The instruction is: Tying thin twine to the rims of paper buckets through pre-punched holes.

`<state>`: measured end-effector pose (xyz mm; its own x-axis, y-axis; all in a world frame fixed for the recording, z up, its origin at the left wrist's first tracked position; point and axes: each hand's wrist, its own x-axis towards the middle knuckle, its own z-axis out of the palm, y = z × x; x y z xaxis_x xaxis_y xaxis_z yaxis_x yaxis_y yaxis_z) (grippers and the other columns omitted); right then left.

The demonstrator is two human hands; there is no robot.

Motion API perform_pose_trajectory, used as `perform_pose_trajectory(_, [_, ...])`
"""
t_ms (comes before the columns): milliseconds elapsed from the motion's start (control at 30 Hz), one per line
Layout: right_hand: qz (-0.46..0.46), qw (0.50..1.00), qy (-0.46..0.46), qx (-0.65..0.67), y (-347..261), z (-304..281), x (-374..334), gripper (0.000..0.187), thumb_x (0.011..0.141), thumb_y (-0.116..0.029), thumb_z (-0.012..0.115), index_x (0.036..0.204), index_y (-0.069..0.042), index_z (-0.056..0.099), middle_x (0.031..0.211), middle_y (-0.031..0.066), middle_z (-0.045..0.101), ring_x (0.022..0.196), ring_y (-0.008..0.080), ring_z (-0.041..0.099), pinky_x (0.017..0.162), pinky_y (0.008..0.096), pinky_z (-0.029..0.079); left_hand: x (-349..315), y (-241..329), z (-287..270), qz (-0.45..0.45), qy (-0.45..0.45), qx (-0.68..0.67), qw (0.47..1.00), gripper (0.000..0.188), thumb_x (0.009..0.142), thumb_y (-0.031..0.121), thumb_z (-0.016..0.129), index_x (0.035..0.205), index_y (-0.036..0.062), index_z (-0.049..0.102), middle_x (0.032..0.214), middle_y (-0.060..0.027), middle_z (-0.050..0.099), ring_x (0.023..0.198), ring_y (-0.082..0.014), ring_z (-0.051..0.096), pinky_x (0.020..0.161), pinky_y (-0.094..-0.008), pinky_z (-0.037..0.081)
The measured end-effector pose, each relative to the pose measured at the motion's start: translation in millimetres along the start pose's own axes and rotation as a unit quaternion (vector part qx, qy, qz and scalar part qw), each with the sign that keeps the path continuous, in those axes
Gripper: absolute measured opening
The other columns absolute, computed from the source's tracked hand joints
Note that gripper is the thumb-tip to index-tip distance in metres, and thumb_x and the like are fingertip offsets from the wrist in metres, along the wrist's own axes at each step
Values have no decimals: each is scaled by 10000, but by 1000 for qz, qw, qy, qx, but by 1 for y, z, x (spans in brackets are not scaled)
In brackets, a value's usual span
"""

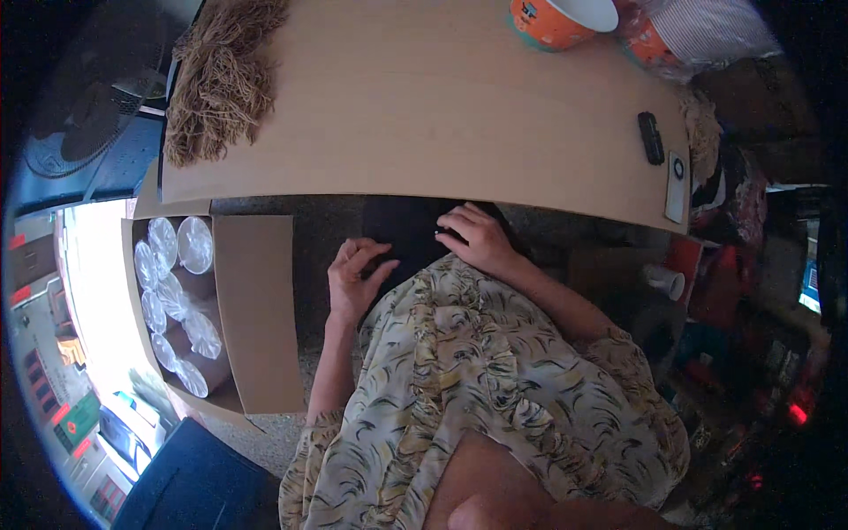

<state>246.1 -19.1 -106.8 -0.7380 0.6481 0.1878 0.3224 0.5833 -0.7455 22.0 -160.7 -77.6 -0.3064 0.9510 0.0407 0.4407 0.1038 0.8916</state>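
Note:
My left hand (358, 272) hovers beside my lap, fingers loosely bent and the thumb apart from them, with nothing seen between. My right hand (477, 237) rests over the dark cloth on my lap (406, 225), just below the front edge of the wooden table (424, 115). Its fingers are slightly curved, with a gap between thumb and forefinger, and I see no object in it. A tiny white speck shows by its fingertips, too small to name.
A bundle of brown strings (221, 93) lies at the table's far left. Orange paper bowls (565, 22) stand at the back, some bagged in plastic (707, 35). A black object (650, 138) and a white card-like item (676, 185) lie right. An open carton (256, 309) holds several plastic-wrapped stacks (172, 296).

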Motion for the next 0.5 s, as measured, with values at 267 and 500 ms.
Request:
perform_pose_trajectory(267, [-36, 998, 27, -49, 3, 14, 0, 214, 794, -140, 768, 951, -58, 649, 939, 112, 626, 890, 322, 617, 780, 425, 514, -7, -3, 0, 43, -12, 66, 997, 375, 658, 88, 892, 998, 92, 733, 1004, -62, 650, 896, -207, 644, 701, -306, 549])
perform_pose_trajectory(500, [-135, 986, 39, -88, 5, 11, 7, 225, 775, -125, 774, 969, -74, 672, 915, 61, 601, 849, 252, 629, 748, 389, 516, -7, -5, 3, 38, 18, 58, 997, 310, 677, 59, 867, 957, 77, 733, 979, -68, 658, 900, -228, 649, 746, -334, 546])
